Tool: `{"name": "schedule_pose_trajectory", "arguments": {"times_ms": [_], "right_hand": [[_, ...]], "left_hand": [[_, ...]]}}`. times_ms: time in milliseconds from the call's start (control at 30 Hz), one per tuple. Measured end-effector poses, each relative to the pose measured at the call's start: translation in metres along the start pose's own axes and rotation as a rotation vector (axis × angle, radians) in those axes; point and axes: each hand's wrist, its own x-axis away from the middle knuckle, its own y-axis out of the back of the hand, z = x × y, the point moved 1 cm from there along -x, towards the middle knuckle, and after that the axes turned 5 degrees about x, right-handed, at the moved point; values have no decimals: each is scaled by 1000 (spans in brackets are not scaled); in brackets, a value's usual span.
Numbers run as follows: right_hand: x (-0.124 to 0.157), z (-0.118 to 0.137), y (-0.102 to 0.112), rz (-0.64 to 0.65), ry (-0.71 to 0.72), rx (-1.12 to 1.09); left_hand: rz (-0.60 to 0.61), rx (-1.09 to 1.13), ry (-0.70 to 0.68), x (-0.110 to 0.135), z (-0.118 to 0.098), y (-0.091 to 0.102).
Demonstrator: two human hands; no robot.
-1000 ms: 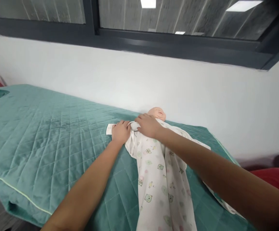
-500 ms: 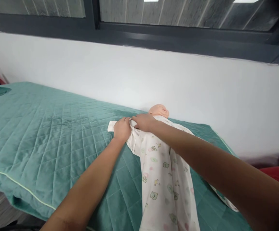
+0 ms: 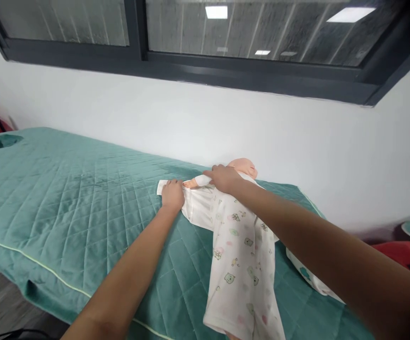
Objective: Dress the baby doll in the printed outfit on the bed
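A baby doll lies on the green quilted bed cover, its bald head (image 3: 243, 166) towards the wall. A white garment with small printed animals (image 3: 242, 255) covers its body. My left hand (image 3: 172, 194) is closed on the garment's sleeve (image 3: 198, 208), whose white cuff sticks out past the knuckles. Between my hands shows the doll's arm (image 3: 191, 183), white higher up and flesh-coloured towards the left hand. My right hand (image 3: 224, 178) is closed around the white upper part of this arm, close to the doll's head. Its fingertips are partly hidden.
The bed cover (image 3: 84, 203) has a face hole (image 3: 1, 141) at its far left end. Behind it rise a white wall (image 3: 176, 123) and a dark window frame (image 3: 254, 78). At right lie a white printed cloth item (image 3: 313, 278) and something red (image 3: 399, 255).
My hands have moved apart, the left slightly left and the right rightwards. The doll's arm now shows between them, and the sleeve is stretched out flatter. The camera view has tilted up.
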Motion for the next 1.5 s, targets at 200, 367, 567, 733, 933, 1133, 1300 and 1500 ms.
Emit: {"name": "schedule_pose_trajectory", "arguments": {"times_ms": [200, 367, 567, 733, 933, 1133, 1300, 1500], "right_hand": [[-1, 0, 9, 33, 9, -2], [-7, -10, 8, 65, -1, -17], [-9, -20, -3, 6, -58, -94], [-16, -1, -9, 21, -20, -107], [-30, 19, -14, 53, 51, -172], [-20, 5, -26, -56, 109, -334], [25, -45, -37, -355, 54, -617], [92, -89, -85, -398, -415, -565]], "left_hand": [[21, -49, -24, 1, -2, -2], [27, -69, -37, 1, -2, -6], [27, -39, -13, -2, 0, -9], [-51, 112, 79, -2, 1, -8], [-109, 11, -249, 4, -16, -10], [-103, -66, -246, 2, -15, -14], [-129, -120, -197, 3, -14, -15], [-164, -137, -151, 5, -17, -16]]}}
